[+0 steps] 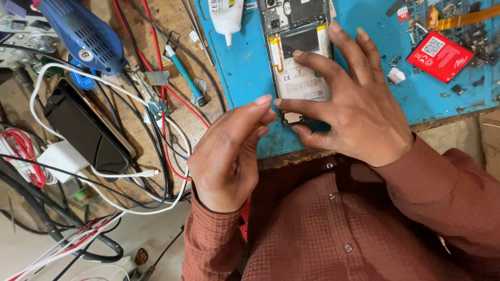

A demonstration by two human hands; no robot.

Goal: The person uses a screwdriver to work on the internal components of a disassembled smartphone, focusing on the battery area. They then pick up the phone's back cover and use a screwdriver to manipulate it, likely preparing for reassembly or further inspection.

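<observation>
An opened phone (299, 62) with its back cover off lies on a blue work mat (245, 73), showing a white battery and circuit board. My right hand (354, 104) rests over the phone's lower half, fingers spread, thumb and forefinger at its bottom edge. My left hand (229, 156) hovers just left of the phone's lower corner, its fingertips meeting the right thumb. Whether something tiny is pinched between them cannot be seen.
A white glue bottle (226, 18) lies at the mat's top. A red small box (440, 56) and loose parts sit at the right. On the wooden bench at left are a blue heat tool (83, 34), a teal-handled tool (185, 75), a black phone (86, 127), tangled cables.
</observation>
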